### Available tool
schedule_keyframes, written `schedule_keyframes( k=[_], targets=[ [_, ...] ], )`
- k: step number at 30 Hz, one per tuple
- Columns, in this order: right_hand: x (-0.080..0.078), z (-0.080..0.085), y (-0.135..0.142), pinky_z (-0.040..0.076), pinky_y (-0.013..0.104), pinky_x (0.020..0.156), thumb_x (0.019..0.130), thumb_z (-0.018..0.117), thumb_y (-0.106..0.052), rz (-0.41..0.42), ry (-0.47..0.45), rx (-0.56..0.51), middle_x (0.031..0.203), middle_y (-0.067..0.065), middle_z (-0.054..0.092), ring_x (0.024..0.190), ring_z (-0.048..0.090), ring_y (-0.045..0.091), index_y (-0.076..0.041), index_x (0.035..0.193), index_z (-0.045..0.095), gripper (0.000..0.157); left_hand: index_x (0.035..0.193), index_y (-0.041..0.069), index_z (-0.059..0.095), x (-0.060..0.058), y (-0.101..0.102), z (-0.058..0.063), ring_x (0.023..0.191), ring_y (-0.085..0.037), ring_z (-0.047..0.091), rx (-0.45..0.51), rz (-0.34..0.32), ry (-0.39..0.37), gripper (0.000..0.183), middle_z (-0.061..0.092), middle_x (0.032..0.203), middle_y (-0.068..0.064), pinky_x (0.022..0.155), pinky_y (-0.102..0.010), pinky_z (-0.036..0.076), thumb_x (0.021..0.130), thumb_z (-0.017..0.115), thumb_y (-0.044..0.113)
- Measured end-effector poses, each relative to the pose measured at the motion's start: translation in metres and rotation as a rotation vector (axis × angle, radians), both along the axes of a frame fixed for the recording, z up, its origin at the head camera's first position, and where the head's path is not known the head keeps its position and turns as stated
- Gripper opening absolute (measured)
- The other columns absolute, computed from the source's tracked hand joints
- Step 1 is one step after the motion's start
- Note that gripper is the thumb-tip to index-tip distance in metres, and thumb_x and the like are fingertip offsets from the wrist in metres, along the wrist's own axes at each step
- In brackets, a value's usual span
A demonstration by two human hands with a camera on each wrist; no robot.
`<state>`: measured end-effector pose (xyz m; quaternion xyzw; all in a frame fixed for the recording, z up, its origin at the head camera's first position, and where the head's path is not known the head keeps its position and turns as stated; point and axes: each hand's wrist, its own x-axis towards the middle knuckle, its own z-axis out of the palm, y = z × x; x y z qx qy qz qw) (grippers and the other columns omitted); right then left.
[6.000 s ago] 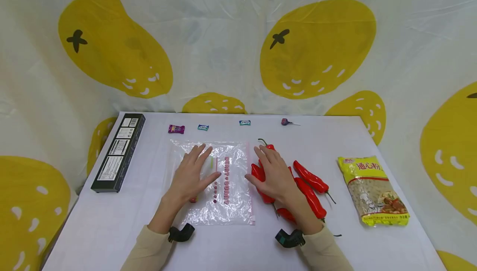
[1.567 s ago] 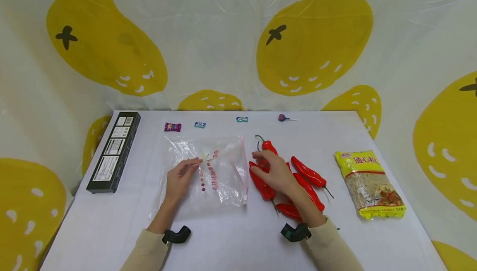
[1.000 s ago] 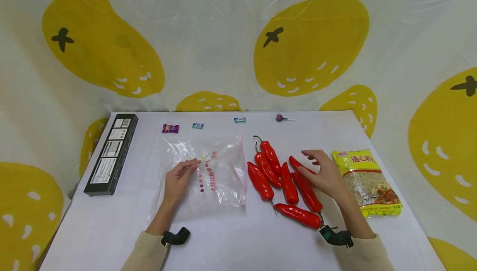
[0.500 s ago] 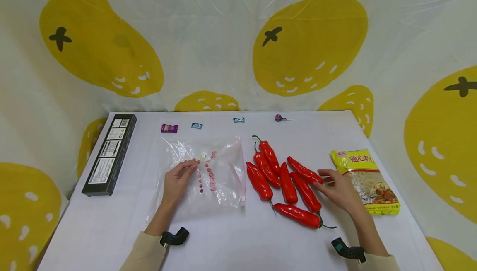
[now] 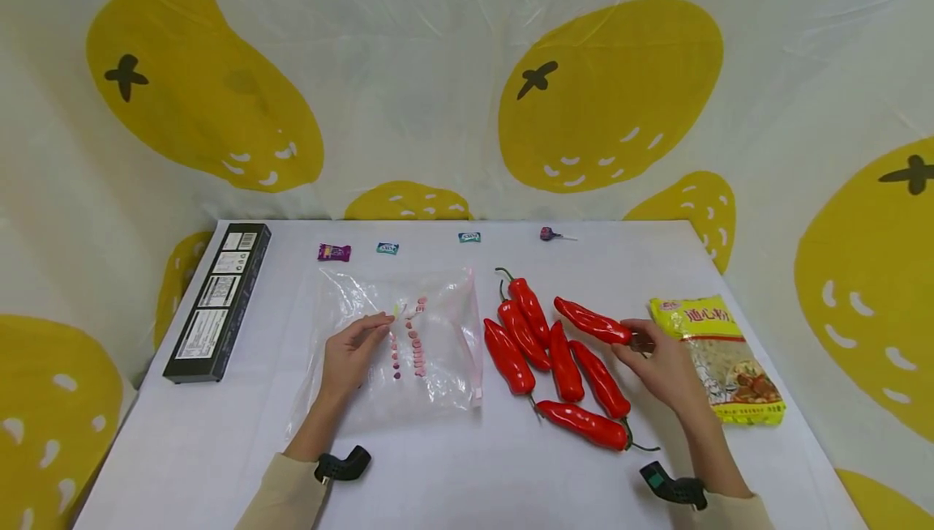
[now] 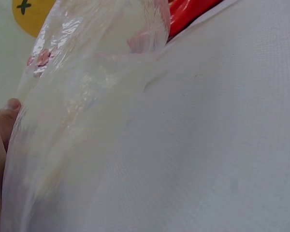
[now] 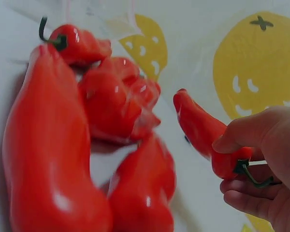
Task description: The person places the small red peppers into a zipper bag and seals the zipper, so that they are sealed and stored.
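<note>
In the head view my left hand (image 5: 349,353) pinches the upper sheet of a clear zip bag (image 5: 438,384) with red print, lifting it off the table. The left wrist view shows the raised film (image 6: 77,111) beside my thumb (image 6: 10,113). My right hand (image 5: 667,368) grips a red chili pepper (image 5: 591,321) by its stem end, the tip pointing left. In the right wrist view this held pepper (image 7: 200,123) sits between thumb and fingers, green stem toward the palm. Several more red peppers (image 5: 562,364) lie between the bag and my right hand.
A yellow pasta packet (image 5: 722,360) lies at the right. A long black box (image 5: 219,303) lies at the left. Along the back are a purple-wrapped candy (image 5: 334,253), two small teal-and-white candies (image 5: 387,248) and a lollipop (image 5: 547,234). A patterned curtain (image 5: 416,108) hangs behind the table.
My right hand has moved right from above the peppers, taken hold of the rightmost one and raised it slightly. My left hand went from lying over the bag to pinching its film, then stayed put.
</note>
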<state>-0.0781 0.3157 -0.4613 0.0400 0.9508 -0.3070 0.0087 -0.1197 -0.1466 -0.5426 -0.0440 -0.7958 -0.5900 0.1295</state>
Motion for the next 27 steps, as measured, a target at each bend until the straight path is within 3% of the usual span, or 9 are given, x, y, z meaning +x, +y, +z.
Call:
schedule_keyframes(
  k=[4, 9, 14, 22, 27],
  targets=[
    [-0.006, 0.009, -0.022, 0.059, 0.042, 0.073, 0.082, 0.071, -0.033, 0.047, 0.046, -0.007, 0.116, 0.014, 0.064, 0.102, 0.061, 0.031, -0.014, 0.126, 0.054, 0.051, 0.102, 0.024, 0.071, 0.000, -0.001, 0.000, 0.112, -0.005, 0.061, 0.011, -0.005, 0.002, 0.019, 0.072, 0.106, 0.004, 0.097, -0.010, 0.043, 0.086, 0.067, 0.032],
    [-0.016, 0.018, -0.056, 0.057, 0.046, 0.083, 0.082, 0.072, -0.026, 0.169, 0.076, -0.070, 0.118, 0.008, 0.064, 0.103, 0.062, 0.025, -0.015, 0.126, 0.054, 0.048, 0.102, 0.022, 0.072, -0.001, -0.001, -0.002, 0.112, -0.007, 0.062, 0.020, -0.017, 0.022, 0.019, 0.073, 0.104, 0.003, 0.097, -0.011, 0.044, 0.085, 0.068, 0.030],
    [-0.023, 0.021, -0.095, 0.058, 0.038, 0.080, 0.080, 0.074, -0.018, 0.289, 0.086, -0.092, 0.114, 0.003, 0.064, 0.099, 0.062, 0.020, -0.016, 0.123, 0.056, 0.047, 0.102, 0.020, 0.072, -0.001, -0.001, -0.002, 0.112, -0.007, 0.062, 0.030, -0.023, 0.034, 0.019, 0.073, 0.104, 0.003, 0.097, -0.012, 0.044, 0.085, 0.069, 0.029],
    [-0.028, 0.015, -0.150, 0.058, 0.031, 0.078, 0.076, 0.078, -0.020, 0.426, -0.001, -0.136, 0.112, -0.009, 0.061, 0.103, 0.058, 0.012, -0.026, 0.119, 0.059, 0.047, 0.102, 0.022, 0.072, 0.000, -0.001, 0.000, 0.112, -0.010, 0.062, 0.002, -0.009, 0.017, 0.020, 0.072, 0.106, 0.003, 0.097, -0.010, 0.043, 0.085, 0.068, 0.032],
    [-0.029, 0.002, -0.169, 0.056, 0.022, 0.078, 0.076, 0.078, -0.024, 0.515, -0.035, -0.162, 0.107, -0.013, 0.064, 0.095, 0.059, 0.007, -0.029, 0.116, 0.062, 0.043, 0.104, 0.013, 0.071, 0.004, 0.002, 0.009, 0.115, -0.018, 0.062, -0.005, -0.022, 0.019, 0.021, 0.072, 0.108, -0.004, 0.097, -0.008, 0.041, 0.086, 0.067, 0.024]
  ],
)
